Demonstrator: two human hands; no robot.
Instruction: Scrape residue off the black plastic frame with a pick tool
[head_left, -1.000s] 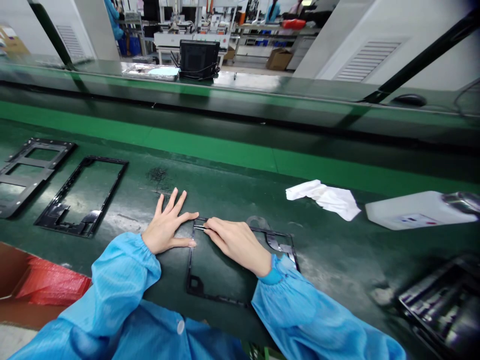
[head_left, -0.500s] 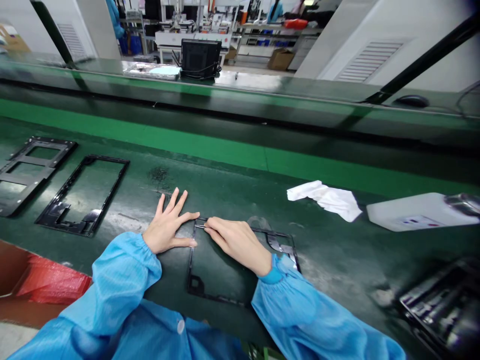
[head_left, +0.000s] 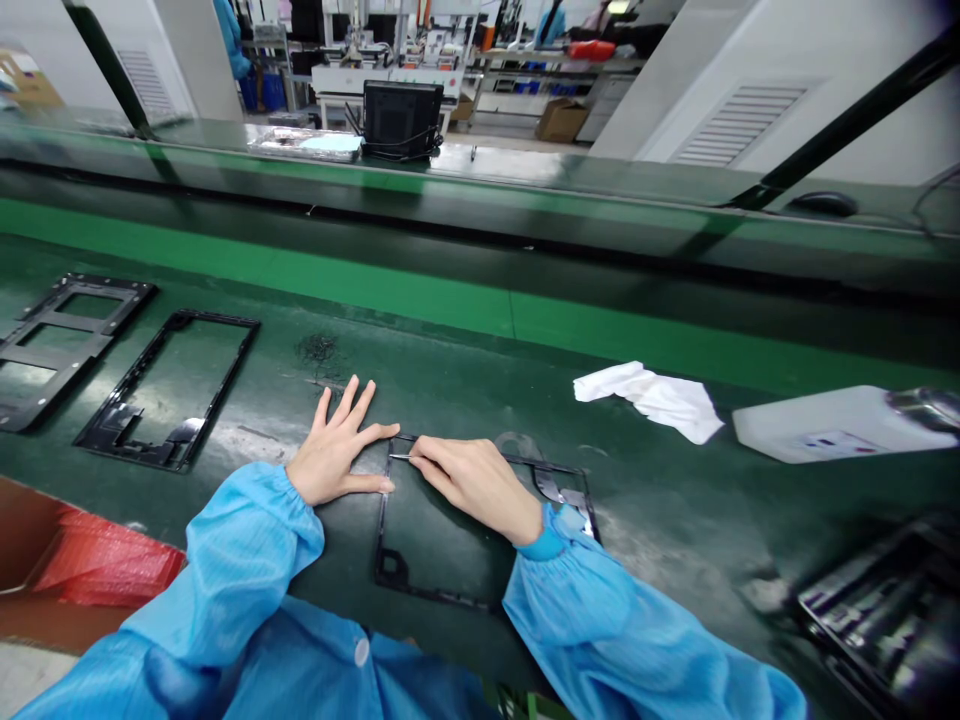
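Black thin-rimmed frame (head_left: pixel 439 597) lies flat on the green counter (head_left: pixel 465 365), centre front, partly under both hands. R hand (head_left: pixel 476 487): fingers pinched shut on tweezers (head_left: pixel 400 457), tips at the frame's upper L corner. L hand (head_left: pixel 330 460): fingers spread, gripping nothing; thumb & index at the same corner, approx. either side of the tips.

Risks, my guess: tips could skid off the narrow rim & jab L thumb or index, b/c they're so near. Frame could slide or twist if pressed hard, as only one corner looks steadied; rim's thin, so prying could bend it or nick the edge. Loose black scraps (head_left: pixel 318 348) beyond L hand could get swept onto the frame by a sleeve.

Containers: open cardboard carton (head_left: pixel 11 525), lower L, w/ red bubble wrap (head_left: pixel 101 560) inside; anything under that is hidden. White bottle (head_left: pixel 821 425) w/ metal cap, far R, near a crumpled white wipe (head_left: pixel 652 395); contents n/v, fill level can't tell. Brown box (head_left: pixel 562 118) in background, inside not visible. Dark parts (head_left: pixel 885 600), lower R: too blurred to ID.
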